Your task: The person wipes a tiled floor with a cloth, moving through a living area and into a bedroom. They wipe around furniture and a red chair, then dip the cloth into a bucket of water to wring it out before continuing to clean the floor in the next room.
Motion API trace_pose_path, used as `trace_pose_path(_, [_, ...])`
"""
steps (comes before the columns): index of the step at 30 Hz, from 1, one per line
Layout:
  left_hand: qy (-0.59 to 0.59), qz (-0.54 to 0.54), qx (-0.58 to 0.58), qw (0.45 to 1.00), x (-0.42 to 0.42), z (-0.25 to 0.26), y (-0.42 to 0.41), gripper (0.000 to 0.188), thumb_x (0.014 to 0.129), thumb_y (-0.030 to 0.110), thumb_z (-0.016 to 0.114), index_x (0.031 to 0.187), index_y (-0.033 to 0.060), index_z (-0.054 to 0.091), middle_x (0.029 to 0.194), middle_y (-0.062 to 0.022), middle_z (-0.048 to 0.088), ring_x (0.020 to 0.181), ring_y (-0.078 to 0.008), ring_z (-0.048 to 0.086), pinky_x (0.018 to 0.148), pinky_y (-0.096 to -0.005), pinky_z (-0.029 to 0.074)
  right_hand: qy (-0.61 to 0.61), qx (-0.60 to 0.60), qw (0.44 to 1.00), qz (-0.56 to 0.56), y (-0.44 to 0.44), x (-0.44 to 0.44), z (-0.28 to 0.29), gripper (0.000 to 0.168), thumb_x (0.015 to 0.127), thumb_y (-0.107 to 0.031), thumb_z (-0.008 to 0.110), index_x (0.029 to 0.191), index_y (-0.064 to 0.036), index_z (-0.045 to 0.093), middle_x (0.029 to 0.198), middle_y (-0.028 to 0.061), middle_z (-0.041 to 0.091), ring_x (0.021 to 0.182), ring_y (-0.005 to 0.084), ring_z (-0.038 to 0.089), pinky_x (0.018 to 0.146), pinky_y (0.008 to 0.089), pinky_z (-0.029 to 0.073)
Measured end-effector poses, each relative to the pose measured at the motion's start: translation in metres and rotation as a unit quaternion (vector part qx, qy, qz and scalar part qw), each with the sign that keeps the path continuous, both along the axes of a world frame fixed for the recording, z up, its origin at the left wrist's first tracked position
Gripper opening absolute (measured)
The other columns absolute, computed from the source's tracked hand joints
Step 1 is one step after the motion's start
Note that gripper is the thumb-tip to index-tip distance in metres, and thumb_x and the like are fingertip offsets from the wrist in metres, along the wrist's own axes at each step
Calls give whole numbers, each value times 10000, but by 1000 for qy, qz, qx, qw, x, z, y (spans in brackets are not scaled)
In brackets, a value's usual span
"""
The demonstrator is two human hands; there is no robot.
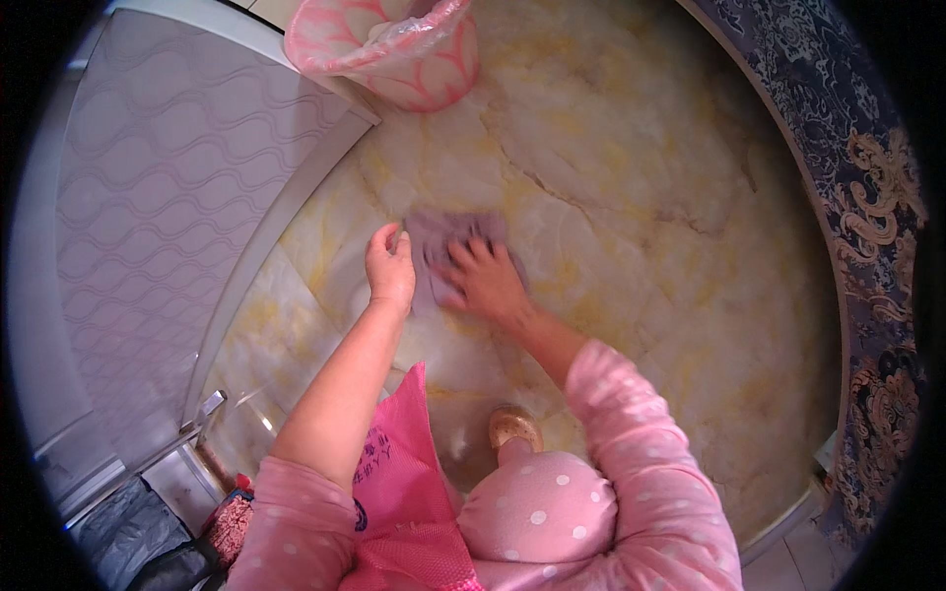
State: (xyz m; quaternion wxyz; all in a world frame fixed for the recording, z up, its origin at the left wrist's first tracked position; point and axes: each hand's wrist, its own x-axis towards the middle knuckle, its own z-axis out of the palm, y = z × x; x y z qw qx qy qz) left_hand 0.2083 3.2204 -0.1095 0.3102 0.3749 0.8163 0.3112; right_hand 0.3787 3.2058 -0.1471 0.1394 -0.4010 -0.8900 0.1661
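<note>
A greyish-purple cloth (pixel 454 229) lies spread on the marble-patterned floor (pixel 628 244). My right hand (pixel 480 281) presses down on it, fingers spread and blurred by motion. Beside the cloth's left edge is my left hand (pixel 390 270), its fingers curled towards the thumb. Whether anything thin is pinched there cannot be made out. Part of the cloth is hidden under the right hand.
A pink-and-white bin (pixel 436 74) with a clear plastic liner stands at the top. At left is a wavy-patterned panel (pixel 177 185); at right, dark ornate fabric (pixel 872 244). Dark plastic bags (pixel 129 521) sit lower left. A pink apron (pixel 406 473) hangs before my knee.
</note>
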Motion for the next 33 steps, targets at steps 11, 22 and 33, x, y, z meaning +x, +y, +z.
trace_pose_path(11, [31, -71, -76, 994, -53, -24, -9, 310, 845, 130, 618, 1133, 24, 574, 1089, -136, 618, 1019, -250, 572, 907, -354, 448, -218, 78, 869, -437, 44, 206, -7, 521, 815, -510, 558, 1295, -309, 520, 1275, 92, 492, 1108, 318, 463, 906, 473, 379])
trace_pose_path(22, [299, -204, -136, 922, 12, -35, 80, 584, 859, 282, 582, 1379, 108, 382, 1330, -127, 413, 1226, -321, 362, 1009, -435, 334, -281, 36, 794, -538, -51, 220, -18, 524, 854, -508, 520, 1340, -316, 477, 1309, 129, 436, 1127, 348, 420, 880, 488, 355])
trace_pose_path(33, [387, -382, -56, 837, 64, -44, 38, 593, 848, 372, 593, 1374, 174, 405, 1301, -106, 413, 1189, -298, 367, 977, -466, 290, -230, 60, 813, -532, 18, 188, -25, 516, 846, -527, 512, 1323, -331, 499, 1317, 89, 444, 1154, 325, 403, 891, 460, 332])
